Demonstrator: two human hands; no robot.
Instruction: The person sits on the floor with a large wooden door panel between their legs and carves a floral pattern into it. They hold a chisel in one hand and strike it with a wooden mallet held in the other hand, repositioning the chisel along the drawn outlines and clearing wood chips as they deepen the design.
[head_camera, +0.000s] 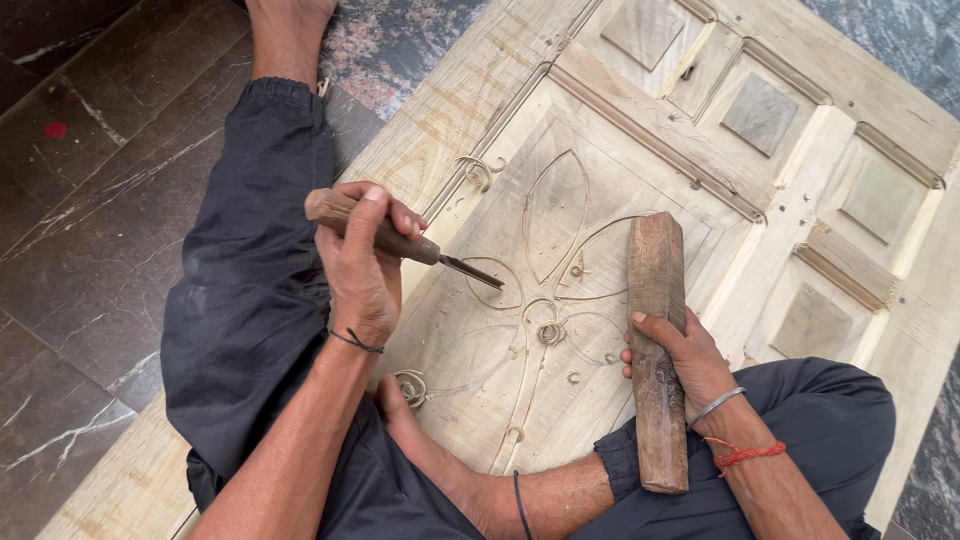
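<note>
**Chisel and mallet over a carved door panel**

A person sits on an unfinished wooden door (480, 90) that lies flat on a dark stone floor (90, 230), legs in dark trousers (250, 290) folded to either side of the panel being worked.

The left hand (362, 262) is closed around the brown wooden handle of a carving chisel (400, 240). Its fingers (385, 205) wrap fully over the handle, with the butt end showing past the thumb side. The narrow metal blade sticks out beyond the fingers toward the right and slants down, its tip at or just above a curved groove of the petal pattern (555, 250) cut into the pale wood. A thin dark band circles that wrist.

The right hand (680, 360) grips a rough wooden mallet (657, 340), a long block held roughly upright in the view. The fingers curl tightly around its middle, so the upper part stands clear above the hand and the lower part runs down past the wrist. The mallet is apart from the chisel, to the right of the blade tip, with the carved petals between them. A metal bangle (716, 404) and a red thread (745, 455) sit on that wrist.

Curled wood shavings (549, 333) lie on the panel near the centre of the carving and beside a bare foot (410, 420).
</note>
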